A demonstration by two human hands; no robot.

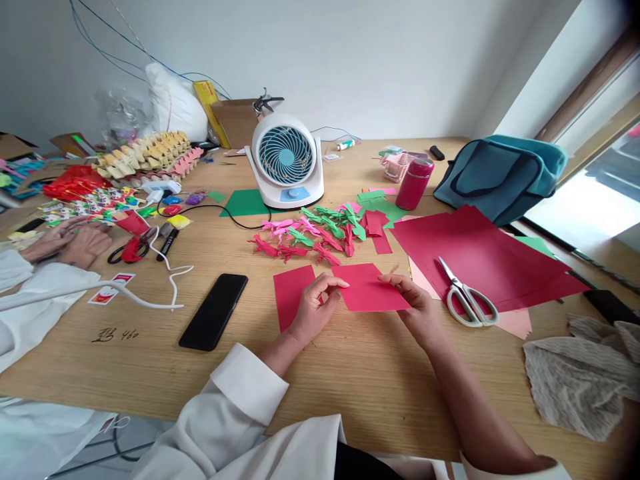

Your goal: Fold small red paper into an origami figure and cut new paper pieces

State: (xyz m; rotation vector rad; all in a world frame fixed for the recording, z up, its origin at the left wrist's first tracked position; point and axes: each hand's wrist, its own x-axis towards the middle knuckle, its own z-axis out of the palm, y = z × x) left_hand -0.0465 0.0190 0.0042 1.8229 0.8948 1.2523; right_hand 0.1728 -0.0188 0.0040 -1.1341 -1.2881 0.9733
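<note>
My left hand (316, 301) pinches the left edge of a flat red sheet of paper (373, 290). On the opposite edge, my right hand (413, 303) grips the same sheet between thumb and fingers, so it is held just above the table. A second red paper piece (291, 293) lies on the wood, partly under my left hand. Beyond the sheet is a pile of folded paper shapes (325, 233) in red, pink and green. To the right, white-handled scissors (469, 300) rest partly on large red sheets (480, 253).
A black phone (214, 312) lies left of my hands. Behind the pile stand a white fan (287, 160) and a red bottle (415, 184). A teal bag (500, 175) is at the back right, a grey cloth (575, 387) nearer. Another person's hands (75, 241) are at far left.
</note>
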